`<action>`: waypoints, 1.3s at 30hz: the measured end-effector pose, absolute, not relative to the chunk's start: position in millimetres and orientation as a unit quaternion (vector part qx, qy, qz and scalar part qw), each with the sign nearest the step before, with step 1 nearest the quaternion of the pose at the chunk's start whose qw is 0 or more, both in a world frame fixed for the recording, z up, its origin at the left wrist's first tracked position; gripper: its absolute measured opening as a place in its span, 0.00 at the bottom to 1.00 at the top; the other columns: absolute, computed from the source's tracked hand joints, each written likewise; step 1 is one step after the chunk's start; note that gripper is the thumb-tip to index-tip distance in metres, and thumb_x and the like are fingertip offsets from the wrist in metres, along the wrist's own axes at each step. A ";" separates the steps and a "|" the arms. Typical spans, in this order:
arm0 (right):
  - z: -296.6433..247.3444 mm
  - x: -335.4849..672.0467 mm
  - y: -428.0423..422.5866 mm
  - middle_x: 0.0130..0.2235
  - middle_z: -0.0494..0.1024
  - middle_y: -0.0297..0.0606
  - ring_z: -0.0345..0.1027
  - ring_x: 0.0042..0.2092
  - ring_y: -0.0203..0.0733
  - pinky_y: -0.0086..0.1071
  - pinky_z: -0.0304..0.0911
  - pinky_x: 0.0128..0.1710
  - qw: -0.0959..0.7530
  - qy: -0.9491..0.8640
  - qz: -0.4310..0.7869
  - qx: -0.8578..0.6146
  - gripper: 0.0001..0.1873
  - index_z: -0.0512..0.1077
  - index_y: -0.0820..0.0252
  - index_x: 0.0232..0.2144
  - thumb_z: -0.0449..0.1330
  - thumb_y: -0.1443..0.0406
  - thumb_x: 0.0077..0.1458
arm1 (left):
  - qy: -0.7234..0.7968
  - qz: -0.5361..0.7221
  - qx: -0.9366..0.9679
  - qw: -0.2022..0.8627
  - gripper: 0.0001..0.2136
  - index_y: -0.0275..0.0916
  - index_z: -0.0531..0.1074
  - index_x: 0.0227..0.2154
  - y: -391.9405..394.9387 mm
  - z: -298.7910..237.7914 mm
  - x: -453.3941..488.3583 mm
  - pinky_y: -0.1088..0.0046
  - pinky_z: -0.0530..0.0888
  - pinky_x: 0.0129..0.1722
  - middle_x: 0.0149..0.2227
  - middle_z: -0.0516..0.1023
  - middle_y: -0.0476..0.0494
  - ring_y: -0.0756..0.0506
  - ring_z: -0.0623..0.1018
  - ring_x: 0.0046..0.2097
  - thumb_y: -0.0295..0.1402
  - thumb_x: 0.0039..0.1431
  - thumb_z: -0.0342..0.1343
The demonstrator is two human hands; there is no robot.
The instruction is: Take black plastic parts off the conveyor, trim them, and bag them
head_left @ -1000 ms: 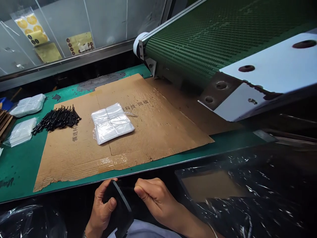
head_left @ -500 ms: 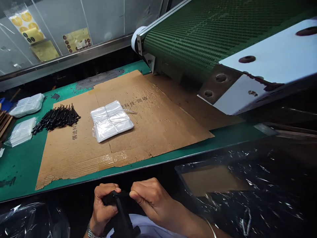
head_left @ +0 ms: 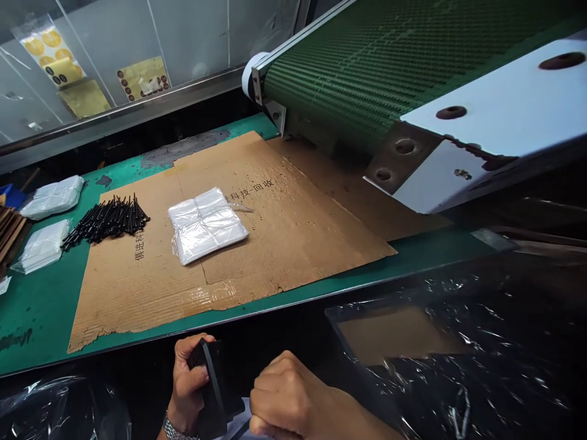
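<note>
My left hand (head_left: 187,379) is closed round the edge of a black plate-like plastic part (head_left: 214,385), held upright in front of my body below the table edge. Its thumb presses on the near face. Just to the right, my right hand (head_left: 284,397) is curled closed with its knuckles up. A thin dark strip (head_left: 241,430) shows beneath its fingers; what it is cannot be made out. On the cardboard sheet (head_left: 275,256) ahead lies a tied bundle of clear plastic bags (head_left: 208,225). A pile of thin black sticks (head_left: 107,220) rests at its left.
More bag bundles (head_left: 46,244) lie on the green table (head_left: 27,311) at left. A green conveyor belt (head_left: 348,73) with a white side frame (head_left: 495,104) overhangs the right side. Clear plastic sheeting (head_left: 486,342) covers the lower right. Stickers (head_left: 143,78) hang on the back wall.
My right hand has moved down from the top of the black part to its lower right, curling further. The left hand still holds the part, which has turned slightly.
</note>
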State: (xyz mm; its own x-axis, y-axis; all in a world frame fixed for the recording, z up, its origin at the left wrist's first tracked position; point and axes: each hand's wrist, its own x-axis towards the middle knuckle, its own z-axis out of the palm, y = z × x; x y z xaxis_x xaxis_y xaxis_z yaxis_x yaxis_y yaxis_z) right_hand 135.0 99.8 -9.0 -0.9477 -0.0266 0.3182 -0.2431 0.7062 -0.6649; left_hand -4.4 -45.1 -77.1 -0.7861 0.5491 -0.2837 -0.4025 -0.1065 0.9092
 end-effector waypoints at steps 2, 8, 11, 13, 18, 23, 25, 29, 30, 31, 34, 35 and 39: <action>-9.8 137.0 100.5 0.17 0.61 0.29 0.52 0.19 0.31 0.29 0.51 0.25 0.137 -0.903 0.400 0.081 0.30 0.60 0.60 0.18 0.31 0.55 0.64 | 0.590 0.740 0.067 0.315 0.16 0.46 0.79 0.27 -43.4 -73.4 -4.9 0.69 0.73 0.35 0.29 0.80 0.47 0.44 0.76 0.32 0.37 0.27 0.68; -4.0 131.4 109.3 0.19 0.56 0.27 0.50 0.21 0.31 0.25 0.48 0.19 0.124 -0.798 0.581 -0.102 0.35 0.69 0.62 0.31 0.41 0.38 0.51 | 0.643 0.655 0.279 0.281 0.11 0.44 0.80 0.27 -30.9 -39.7 -12.8 0.67 0.72 0.30 0.24 0.79 0.44 0.42 0.75 0.28 0.29 0.34 0.66; -0.8 125.6 108.5 0.19 0.54 0.26 0.47 0.21 0.29 0.24 0.45 0.17 0.082 -0.793 0.599 -0.082 0.32 0.66 0.62 0.23 0.48 0.38 0.47 | 0.653 0.621 0.368 0.229 0.18 0.46 0.79 0.35 -25.0 -23.9 -15.5 0.70 0.70 0.31 0.27 0.79 0.45 0.43 0.74 0.29 0.24 0.37 0.65; -0.7 121.6 105.4 0.18 0.51 0.26 0.46 0.20 0.28 0.25 0.44 0.17 0.132 -0.797 0.583 -0.090 0.27 0.59 0.60 0.17 0.48 0.45 0.55 | 0.667 0.657 0.306 0.170 0.28 0.48 0.73 0.46 -21.4 -18.5 -12.4 0.71 0.69 0.40 0.38 0.78 0.45 0.43 0.74 0.39 0.23 0.36 0.66; -8.9 111.9 88.4 0.19 0.60 0.29 0.53 0.20 0.30 0.26 0.50 0.20 0.359 -0.814 0.447 -0.096 0.17 0.61 0.61 0.22 0.48 0.58 0.60 | 0.501 0.786 -0.030 0.361 0.27 0.47 0.61 0.55 -13.9 -14.8 12.0 0.68 0.67 0.47 0.49 0.73 0.41 0.43 0.71 0.50 0.40 0.51 0.59; -14.5 112.9 72.6 0.20 0.69 0.36 0.61 0.22 0.35 0.30 0.57 0.24 0.348 -0.873 0.334 -0.065 0.25 0.67 0.65 0.27 0.40 0.54 0.63 | 0.319 0.800 -0.145 0.488 0.10 0.43 0.76 0.34 -8.7 -14.4 21.2 0.78 0.71 0.28 0.26 0.76 0.48 0.52 0.73 0.27 0.36 0.46 0.63; -10.4 117.2 75.2 0.20 0.69 0.37 0.62 0.22 0.36 0.30 0.58 0.26 0.338 -0.869 0.356 -0.065 0.31 0.68 0.65 0.28 0.33 0.52 0.63 | 0.336 0.811 -0.149 0.454 0.07 0.42 0.77 0.30 -8.0 -16.5 18.1 0.81 0.67 0.22 0.20 0.71 0.52 0.55 0.68 0.21 0.32 0.45 0.64; 1.6 119.1 92.7 0.17 0.63 0.32 0.55 0.20 0.32 0.28 0.52 0.23 0.336 -0.870 0.354 -0.069 0.26 0.64 0.62 0.20 0.37 0.62 0.65 | 0.392 0.796 -0.140 0.439 0.13 0.40 0.76 0.34 -11.1 -20.1 16.9 0.80 0.67 0.22 0.23 0.73 0.50 0.54 0.68 0.22 0.33 0.43 0.66; 3.4 117.3 97.2 0.17 0.62 0.31 0.53 0.20 0.31 0.28 0.50 0.22 0.333 -0.876 0.340 -0.073 0.25 0.62 0.61 0.18 0.39 0.63 0.65 | 0.400 0.789 -0.142 0.445 0.15 0.40 0.76 0.37 -12.1 -19.5 18.3 0.81 0.67 0.23 0.23 0.73 0.50 0.54 0.69 0.23 0.33 0.43 0.66; 4.3 114.8 101.2 0.17 0.61 0.31 0.53 0.20 0.31 0.28 0.49 0.21 0.328 -0.883 0.326 -0.078 0.25 0.61 0.61 0.17 0.40 0.63 0.65 | 0.405 0.783 -0.145 0.448 0.16 0.40 0.75 0.38 -12.9 -18.2 20.0 0.81 0.67 0.23 0.23 0.73 0.51 0.54 0.69 0.23 0.32 0.42 0.66; 1.7 106.5 108.9 0.17 0.61 0.31 0.51 0.19 0.31 0.28 0.47 0.21 0.317 -0.899 0.293 -0.079 0.26 0.61 0.60 0.16 0.40 0.63 0.65 | 0.411 0.775 -0.148 0.457 0.16 0.40 0.75 0.37 -13.9 -11.9 24.5 0.82 0.65 0.22 0.21 0.71 0.53 0.55 0.68 0.23 0.31 0.42 0.66; -0.2 104.4 110.1 0.17 0.61 0.31 0.51 0.19 0.31 0.28 0.46 0.21 0.318 -0.902 0.283 -0.073 0.26 0.61 0.60 0.16 0.39 0.63 0.65 | 0.411 0.775 -0.149 0.457 0.16 0.40 0.76 0.36 -13.9 -9.9 25.3 0.82 0.65 0.21 0.21 0.71 0.53 0.55 0.68 0.22 0.31 0.41 0.67; -5.7 102.9 111.3 0.16 0.61 0.30 0.51 0.19 0.32 0.29 0.45 0.21 0.297 -0.919 0.256 -0.043 0.27 0.62 0.61 0.16 0.39 0.62 0.65 | 0.415 0.768 -0.172 0.457 0.17 0.40 0.75 0.35 -13.9 -8.2 24.0 0.82 0.65 0.20 0.19 0.69 0.54 0.55 0.67 0.21 0.29 0.38 0.68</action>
State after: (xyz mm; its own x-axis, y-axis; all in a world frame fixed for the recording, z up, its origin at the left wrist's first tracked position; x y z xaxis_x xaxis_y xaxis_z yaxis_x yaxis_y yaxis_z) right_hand 102.9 111.3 -5.7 -0.8198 0.2316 0.5237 -0.0725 0.8653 -0.4961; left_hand 24.0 -13.9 -8.2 -0.5233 0.5585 -0.6436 -0.8444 -0.2383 0.4798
